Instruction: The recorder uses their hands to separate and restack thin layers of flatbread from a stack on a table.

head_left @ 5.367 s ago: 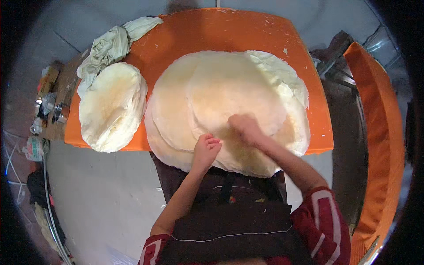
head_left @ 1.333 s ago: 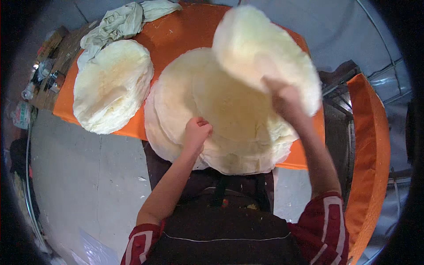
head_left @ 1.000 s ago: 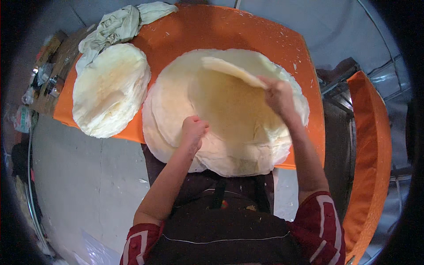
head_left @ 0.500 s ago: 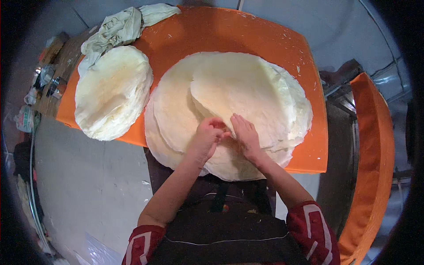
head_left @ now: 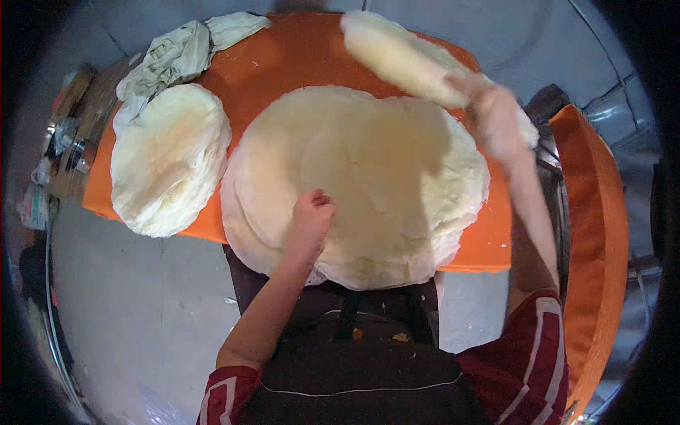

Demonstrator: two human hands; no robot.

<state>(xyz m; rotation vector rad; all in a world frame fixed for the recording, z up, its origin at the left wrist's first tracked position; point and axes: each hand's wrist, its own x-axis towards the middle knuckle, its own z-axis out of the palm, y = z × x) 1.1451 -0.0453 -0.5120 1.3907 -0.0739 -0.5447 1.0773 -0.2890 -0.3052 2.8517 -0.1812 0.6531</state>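
Flatbread sheet (head_left: 411, 60) is up in the air, pinched by its edge in the right hand (head_left: 496, 120), far right above the orange counter (head_left: 297, 53). The hand is blurred, so how the fingers lie on the sheet cannot be told; the grip is plainly closed on the edge. The sheet hangs curled on itself into a loose roll, pale cream and soft-looking, floury at its rim.

Left hand (head_left: 312, 216) rests on the big stack (head_left: 354, 184), fingers curled in to a loose fist, pressing the near-left part of the top round. It grips nothing.

Progress, as a judgement: one sheet is peeled off the big stack and lifted clear; it is not yet set down anywhere. The big stack looks many layers deep at its ragged edges, so most of the peeling seems left to do. The small stack (head_left: 170, 159) lies to the left on the counter, apart from the big one, with several rounds already on it.

Stack looks: wide thin rounds, pale cream with a tan bloom toward the middle, edges uneven and overhanging the near counter edge. The small stack also overhangs the near edge.

Crumpled cloth (head_left: 177, 53) lies far left, touching the small stack's far side.
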